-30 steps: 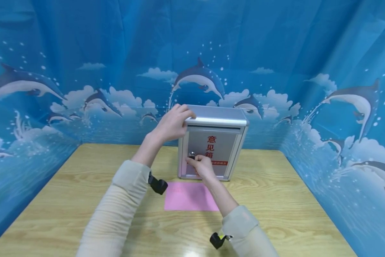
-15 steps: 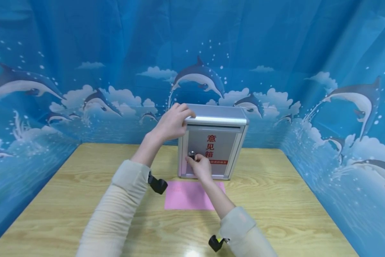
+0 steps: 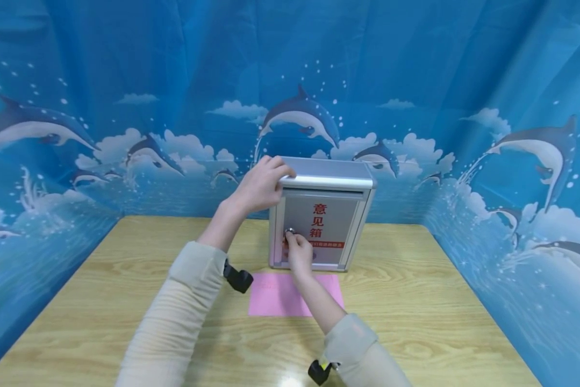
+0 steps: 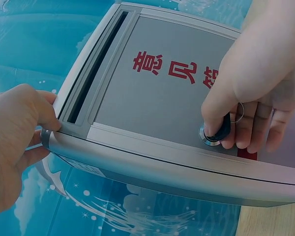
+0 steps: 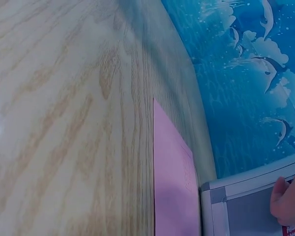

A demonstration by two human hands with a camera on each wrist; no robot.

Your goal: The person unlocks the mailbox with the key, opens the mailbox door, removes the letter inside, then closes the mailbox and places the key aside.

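A silver metal suggestion box (image 3: 339, 215) with red characters stands upright toward the back of the table. My left hand (image 3: 258, 185) grips its top left corner, thumb and fingers on either side of the edge in the left wrist view. At the door's left side is a round lock (image 4: 207, 139) with a black-headed key (image 4: 225, 128) in it; a thin ring (image 4: 242, 113) hangs from the key. Thumb and forefinger of my right hand (image 3: 300, 255) pinch the key head, mostly covering it in the head view. The door looks closed. A dark slot (image 4: 99, 66) runs under the box's lid.
A pink sheet (image 3: 280, 294) lies flat on the wood-grain table (image 3: 406, 301) in front of the box, partly under my right forearm. Blue curtains (image 3: 173, 64) printed with dolphins enclose the table at the back and sides.
My right hand has turned at the lock, its wrist and forearm swinging left, and the key head now looks rotated and more covered. My left hand stays on the box corner.
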